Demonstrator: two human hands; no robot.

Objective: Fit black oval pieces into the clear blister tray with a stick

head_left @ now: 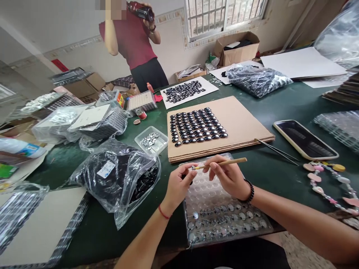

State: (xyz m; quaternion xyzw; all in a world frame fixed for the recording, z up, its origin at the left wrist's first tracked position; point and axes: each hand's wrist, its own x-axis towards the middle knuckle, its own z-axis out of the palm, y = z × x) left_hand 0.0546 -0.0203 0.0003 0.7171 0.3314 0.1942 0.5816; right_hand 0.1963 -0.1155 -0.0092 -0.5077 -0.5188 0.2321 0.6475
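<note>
My right hand (228, 177) pinches a thin wooden stick (232, 161), its narrow end pointing left. Between the fingertips of my left hand (179, 183) is a small shiny piece (193, 168), mostly covered by the fingers. The stick's tip meets or nearly meets this piece; I cannot tell which. Below both hands lies a clear plastic tray (204, 194) of round pockets, with small round pieces in its near rows. Just beyond, rows of shiny black oval pieces (196, 127) rest on a stack of brown cardboard (238, 116).
Left stand a clear tub (153, 139) of silver bits and a plastic bag (112, 179) of black pieces. Tweezers (276, 151), a phone (305, 139) and a beaded string (316, 179) lie right. Across the table a person (134, 37) holds a dark bottle (141, 11).
</note>
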